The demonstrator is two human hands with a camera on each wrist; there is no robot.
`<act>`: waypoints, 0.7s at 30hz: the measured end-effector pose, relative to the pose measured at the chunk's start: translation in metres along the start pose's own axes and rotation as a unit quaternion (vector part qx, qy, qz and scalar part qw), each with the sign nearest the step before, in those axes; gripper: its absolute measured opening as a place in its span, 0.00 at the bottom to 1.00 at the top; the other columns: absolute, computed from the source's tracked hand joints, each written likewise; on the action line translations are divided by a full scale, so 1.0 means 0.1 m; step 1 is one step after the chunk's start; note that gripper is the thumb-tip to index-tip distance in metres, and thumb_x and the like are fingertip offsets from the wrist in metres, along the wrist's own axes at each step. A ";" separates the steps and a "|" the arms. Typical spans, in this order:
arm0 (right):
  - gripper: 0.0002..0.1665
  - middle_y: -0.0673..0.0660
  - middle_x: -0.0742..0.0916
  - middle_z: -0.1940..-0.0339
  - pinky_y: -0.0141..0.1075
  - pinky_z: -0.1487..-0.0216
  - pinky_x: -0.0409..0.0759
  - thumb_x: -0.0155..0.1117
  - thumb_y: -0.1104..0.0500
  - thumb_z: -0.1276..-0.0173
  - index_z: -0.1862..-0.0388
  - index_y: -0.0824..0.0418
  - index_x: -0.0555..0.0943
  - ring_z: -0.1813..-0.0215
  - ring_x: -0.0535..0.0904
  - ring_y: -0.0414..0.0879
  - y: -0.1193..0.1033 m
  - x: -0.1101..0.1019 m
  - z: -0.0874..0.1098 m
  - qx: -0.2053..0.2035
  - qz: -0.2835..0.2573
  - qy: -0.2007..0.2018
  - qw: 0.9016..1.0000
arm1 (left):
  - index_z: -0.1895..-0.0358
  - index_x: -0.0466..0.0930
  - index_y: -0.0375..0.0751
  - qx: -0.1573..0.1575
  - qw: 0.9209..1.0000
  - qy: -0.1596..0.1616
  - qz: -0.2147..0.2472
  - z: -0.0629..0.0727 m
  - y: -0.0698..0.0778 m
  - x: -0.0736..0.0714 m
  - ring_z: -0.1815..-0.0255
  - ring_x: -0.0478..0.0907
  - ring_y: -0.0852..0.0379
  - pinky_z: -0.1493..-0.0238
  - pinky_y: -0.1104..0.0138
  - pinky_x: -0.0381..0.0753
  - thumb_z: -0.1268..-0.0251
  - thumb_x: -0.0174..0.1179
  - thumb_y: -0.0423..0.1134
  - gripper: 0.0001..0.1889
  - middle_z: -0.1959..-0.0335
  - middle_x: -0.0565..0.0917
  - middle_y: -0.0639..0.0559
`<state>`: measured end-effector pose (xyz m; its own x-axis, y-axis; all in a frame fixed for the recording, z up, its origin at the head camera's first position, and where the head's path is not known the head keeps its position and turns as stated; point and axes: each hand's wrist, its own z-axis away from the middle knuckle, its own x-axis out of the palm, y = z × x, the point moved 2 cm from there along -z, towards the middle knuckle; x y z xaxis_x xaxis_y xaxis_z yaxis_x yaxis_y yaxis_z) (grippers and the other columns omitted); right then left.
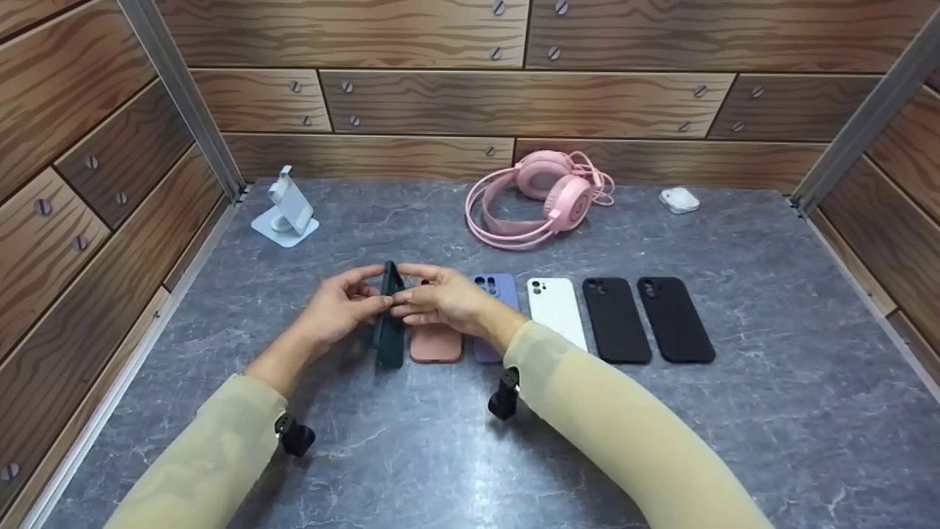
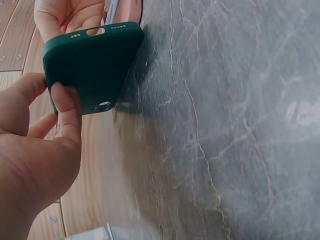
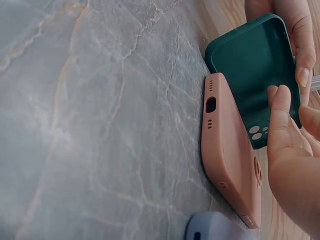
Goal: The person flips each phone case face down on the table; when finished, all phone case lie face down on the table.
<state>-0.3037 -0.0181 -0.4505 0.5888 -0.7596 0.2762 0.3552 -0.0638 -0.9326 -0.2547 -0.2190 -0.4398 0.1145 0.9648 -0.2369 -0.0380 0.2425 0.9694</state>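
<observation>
A dark green phone case [image 1: 389, 338] stands on its long edge, tilted, with its hollow side facing right. My left hand [image 1: 334, 308] grips it from the left, the thumb [image 2: 66, 102] against the case's back. From the other side my right hand [image 1: 448, 297] holds it too, fingertips [image 3: 281, 97] on the inner face by the camera holes. Close beside it lies a pink phone case [image 3: 230, 150], partly hidden by the right hand in the head view. A purple phone case [image 1: 485, 351] lies under the right wrist.
Further right lie a white phone case [image 1: 554, 301] and two black phone cases, one [image 1: 617, 319] beside the other [image 1: 675, 319]. Behind them sit pink headphones [image 1: 569, 202], a white folding stand [image 1: 294, 209] and a small white box [image 1: 679, 200]. Wood-patterned walls [image 1: 440, 103] enclose the table.
</observation>
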 end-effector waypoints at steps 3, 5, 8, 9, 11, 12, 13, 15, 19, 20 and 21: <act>0.37 0.61 0.91 0.49 0.40 0.48 0.87 0.58 0.70 0.19 0.15 0.59 0.64 0.48 0.90 0.52 0.00 -0.01 0.01 -0.002 -0.006 0.001 1.000 | 0.21 0.69 0.35 0.002 1.000 -0.012 0.007 -0.01 0.00 0.02 0.59 0.83 0.54 0.57 0.64 0.86 0.27 0.67 0.31 0.33 0.53 0.80 0.41; 0.37 0.59 0.91 0.51 0.39 0.49 0.87 0.58 0.70 0.19 0.15 0.59 0.63 0.49 0.90 0.51 0.00 -0.02 0.01 -0.001 -0.011 0.002 1.000 | 0.21 0.69 0.36 0.001 1.000 -0.015 0.013 -0.01 -0.01 0.02 0.58 0.82 0.54 0.56 0.64 0.86 0.27 0.67 0.31 0.33 0.52 0.80 0.41; 0.38 0.59 0.91 0.51 0.39 0.49 0.87 0.58 0.71 0.20 0.15 0.59 0.63 0.50 0.90 0.50 0.01 -0.02 0.02 -0.001 -0.017 0.002 1.000 | 0.21 0.68 0.36 0.002 1.000 -0.022 0.018 -0.01 -0.02 0.03 0.59 0.82 0.54 0.57 0.65 0.85 0.27 0.67 0.31 0.34 0.52 0.80 0.41; 0.38 0.59 0.91 0.51 0.39 0.49 0.87 0.58 0.71 0.20 0.15 0.60 0.62 0.50 0.90 0.50 0.01 -0.02 0.02 -0.001 -0.019 0.002 1.000 | 0.21 0.68 0.36 0.001 1.000 -0.023 0.021 -0.01 -0.02 0.03 0.60 0.82 0.55 0.57 0.65 0.85 0.27 0.67 0.30 0.34 0.52 0.81 0.41; 0.38 0.61 0.90 0.49 0.39 0.49 0.87 0.57 0.72 0.20 0.14 0.60 0.62 0.51 0.90 0.50 0.01 -0.02 0.02 -0.002 -0.020 0.003 1.000 | 0.20 0.67 0.35 0.003 0.999 -0.027 0.026 -0.01 -0.03 0.03 0.60 0.82 0.55 0.59 0.66 0.85 0.27 0.66 0.30 0.34 0.53 0.81 0.42; 0.38 0.61 0.90 0.49 0.39 0.49 0.87 0.57 0.72 0.20 0.14 0.61 0.62 0.51 0.90 0.50 0.01 -0.02 0.03 -0.004 -0.020 0.003 1.000 | 0.20 0.67 0.35 0.004 0.999 -0.029 0.029 -0.01 -0.03 0.04 0.61 0.82 0.54 0.60 0.66 0.84 0.28 0.66 0.30 0.34 0.53 0.81 0.42; 0.38 0.62 0.90 0.48 0.39 0.49 0.87 0.57 0.72 0.20 0.14 0.61 0.61 0.51 0.90 0.50 0.01 -0.02 0.03 -0.004 -0.020 0.004 1.000 | 0.20 0.67 0.34 0.004 0.999 -0.031 0.031 -0.01 -0.04 0.04 0.61 0.82 0.53 0.61 0.67 0.84 0.28 0.66 0.30 0.34 0.53 0.80 0.43; 0.38 0.62 0.89 0.48 0.39 0.50 0.87 0.57 0.72 0.20 0.14 0.61 0.61 0.52 0.90 0.50 0.01 -0.02 0.04 -0.005 -0.021 0.005 1.000 | 0.20 0.66 0.34 0.004 0.999 -0.036 0.036 0.00 -0.04 0.04 0.60 0.82 0.51 0.61 0.67 0.84 0.27 0.66 0.29 0.34 0.53 0.80 0.42; 0.38 0.61 0.89 0.49 0.39 0.49 0.87 0.56 0.72 0.20 0.15 0.61 0.62 0.52 0.89 0.50 0.00 -0.02 0.05 -0.005 -0.022 0.010 1.000 | 0.19 0.66 0.36 0.001 0.998 -0.045 0.042 0.01 -0.05 0.05 0.58 0.82 0.49 0.59 0.65 0.84 0.27 0.65 0.29 0.34 0.51 0.79 0.42; 0.37 0.61 0.90 0.50 0.39 0.49 0.87 0.56 0.72 0.19 0.15 0.61 0.62 0.52 0.89 0.50 0.00 -0.02 0.05 -0.005 -0.022 0.011 1.000 | 0.19 0.66 0.36 0.000 0.998 -0.046 0.043 0.01 -0.05 0.05 0.58 0.83 0.49 0.59 0.65 0.84 0.26 0.64 0.29 0.34 0.51 0.79 0.42; 0.37 0.61 0.90 0.50 0.39 0.49 0.88 0.56 0.71 0.19 0.15 0.61 0.62 0.52 0.89 0.50 0.00 -0.03 0.06 -0.004 -0.023 0.012 1.000 | 0.19 0.66 0.37 -0.001 0.998 -0.048 0.046 0.01 -0.05 0.06 0.58 0.83 0.50 0.59 0.65 0.84 0.26 0.64 0.29 0.34 0.51 0.78 0.41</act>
<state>-0.3012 -0.0126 -0.4498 0.5540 -0.7713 0.3135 0.3758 -0.1043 -0.9208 -0.2527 -0.2149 -0.4458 0.2059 0.9685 -0.1399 -0.0545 0.1540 0.9866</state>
